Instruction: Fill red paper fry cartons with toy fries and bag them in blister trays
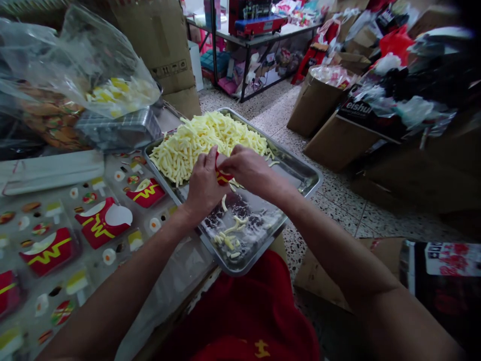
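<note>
Over the metal tray, my left hand is closed around a small red fry carton with a yellow mark. The fingers of my right hand are pinched together at the carton's opening; whatever they may hold is hidden. Behind both hands rises a heap of pale yellow fry-shaped pieces. Several loose fry pieces lie at the near end of the tray, amid whitish powder.
At left, clear plastic trays hold red fry cartons and tiny toy foods. Beyond them sit a clear bag of yellow-white pieces and a cardboard box. Cardboard boxes with plastic bags line the right. A table stands behind.
</note>
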A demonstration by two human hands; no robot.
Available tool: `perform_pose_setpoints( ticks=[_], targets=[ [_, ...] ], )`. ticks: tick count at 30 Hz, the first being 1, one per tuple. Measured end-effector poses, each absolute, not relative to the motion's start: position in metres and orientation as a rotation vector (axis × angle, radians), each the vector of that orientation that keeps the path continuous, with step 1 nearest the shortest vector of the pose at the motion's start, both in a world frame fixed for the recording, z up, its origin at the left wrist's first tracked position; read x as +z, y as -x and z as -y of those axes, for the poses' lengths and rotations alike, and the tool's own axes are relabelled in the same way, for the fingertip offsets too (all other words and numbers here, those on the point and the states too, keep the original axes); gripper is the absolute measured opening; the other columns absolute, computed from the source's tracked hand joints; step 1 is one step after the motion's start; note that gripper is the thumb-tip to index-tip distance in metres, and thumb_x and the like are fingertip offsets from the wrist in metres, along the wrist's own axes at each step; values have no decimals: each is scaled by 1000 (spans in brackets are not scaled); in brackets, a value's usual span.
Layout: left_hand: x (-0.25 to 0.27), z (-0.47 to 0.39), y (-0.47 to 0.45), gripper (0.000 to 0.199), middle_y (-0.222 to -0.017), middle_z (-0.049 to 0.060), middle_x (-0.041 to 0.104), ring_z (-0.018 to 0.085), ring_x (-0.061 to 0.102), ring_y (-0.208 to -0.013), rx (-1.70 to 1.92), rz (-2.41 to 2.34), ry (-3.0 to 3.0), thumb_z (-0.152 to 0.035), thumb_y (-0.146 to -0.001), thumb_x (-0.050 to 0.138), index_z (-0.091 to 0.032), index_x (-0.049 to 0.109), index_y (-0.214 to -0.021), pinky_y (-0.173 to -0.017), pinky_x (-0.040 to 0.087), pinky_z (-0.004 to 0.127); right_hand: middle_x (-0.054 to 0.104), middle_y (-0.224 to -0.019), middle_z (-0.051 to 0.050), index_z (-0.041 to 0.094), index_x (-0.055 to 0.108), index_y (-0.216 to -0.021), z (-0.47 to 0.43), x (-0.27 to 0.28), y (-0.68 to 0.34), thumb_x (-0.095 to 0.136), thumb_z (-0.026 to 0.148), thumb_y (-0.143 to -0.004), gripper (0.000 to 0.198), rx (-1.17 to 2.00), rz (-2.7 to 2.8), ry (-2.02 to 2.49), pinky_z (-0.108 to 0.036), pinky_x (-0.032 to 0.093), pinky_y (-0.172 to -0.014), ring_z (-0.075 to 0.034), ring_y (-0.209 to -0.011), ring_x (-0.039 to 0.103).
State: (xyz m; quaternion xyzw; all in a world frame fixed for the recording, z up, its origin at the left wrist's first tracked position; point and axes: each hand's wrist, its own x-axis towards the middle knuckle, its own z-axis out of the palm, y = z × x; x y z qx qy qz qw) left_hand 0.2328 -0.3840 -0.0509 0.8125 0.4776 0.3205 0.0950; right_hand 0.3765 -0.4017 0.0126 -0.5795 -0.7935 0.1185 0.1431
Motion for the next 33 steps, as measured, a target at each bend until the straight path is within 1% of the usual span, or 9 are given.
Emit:
perform_pose_setpoints(
  ticks=[3, 6, 9, 13, 15, 18, 23, 30, 33],
  targets=[
    [-37, 371, -232, 91, -128, 13, 57, 32, 58, -119, 1172, -1329, -2374, -17, -67, 79, -14, 39, -149, -108, 48, 46, 65, -80, -4, 16, 79, -87, 387, 30, -368, 56, 13, -88, 23, 244, 2132, 1686, -30, 40, -77, -18, -82, 58],
    [-32, 366, -230, 90, -128, 11, 58, 30, 58, -117, 1340, -1266, -2307, -22, -69, 81, -19, 40, -148, -107, 49, 46, 65, -76, -1, 15, 75, -82, 380, 41, -358, 59, 10, -80, 17, 293, 2077, 1571, -28, 40, -75, -15, -77, 58],
    [-40, 366, -222, 86, -133, 9, 57, 28, 57, -121, 1323, -1229, -2312, -28, -74, 79, -21, 39, -150, -111, 46, 46, 68, -78, 0, 16, 74, -86, 379, 40, -370, 63, 10, -80, 14, 471, 1954, 1454, -27, 42, -72, -13, -73, 59],
    [-57, 364, -203, 91, -134, 13, 59, 30, 58, -122, 1232, -1293, -2292, -25, -67, 82, -15, 43, -149, -111, 47, 46, 71, -75, 0, 16, 76, -89, 388, 9, -416, 69, 19, -84, 10, 589, 1826, 1502, -28, 44, -69, -13, -68, 60],
    [-61, 362, -192, 90, -136, 14, 59, 32, 57, -126, 1223, -1350, -2265, -26, -66, 84, -15, 46, -146, -112, 46, 46, 72, -73, -1, 17, 79, -88, 397, -14, -433, 71, 21, -84, 10, 539, 1837, 1641, -28, 44, -69, -13, -67, 62],
    [-58, 361, -180, 87, -141, 14, 57, 32, 55, -131, 1212, -1384, -2256, -28, -68, 84, -16, 47, -146, -115, 43, 45, 76, -83, -4, 20, 81, -88, 410, -43, -431, 69, 27, -89, 13, 375, 1966, 1840, -28, 42, -70, -16, -75, 65],
    [-49, 368, -173, 88, -139, 13, 57, 31, 55, -132, 1149, -1390, -2272, -29, -71, 83, -18, 44, -149, -116, 42, 44, 76, -91, -15, 16, 80, -90, 409, -56, -393, 64, 46, -95, 34, 129, 2145, 2197, -31, 40, -67, -23, -81, 67],
    [-53, 373, -179, 92, -134, 16, 59, 33, 58, -125, 774, -1437, -2401, -29, -68, 84, -14, 43, -150, -110, 47, 44, 76, -99, -21, 12, 80, -98, 400, -64, -366, 63, 18, -82, 24, 243, 2161, 2334, -30, 45, -71, -25, -87, 69],
    [-50, 378, -176, 92, -130, 17, 61, 35, 60, -121, 552, -1473, -2468, -29, -69, 82, -11, 43, -150, -105, 51, 45, 76, -85, -14, 14, 79, -85, 403, -61, -373, 70, 20, -73, 16, 404, 2016, 2180, -29, 45, -69, -22, -79, 67]
  ],
)
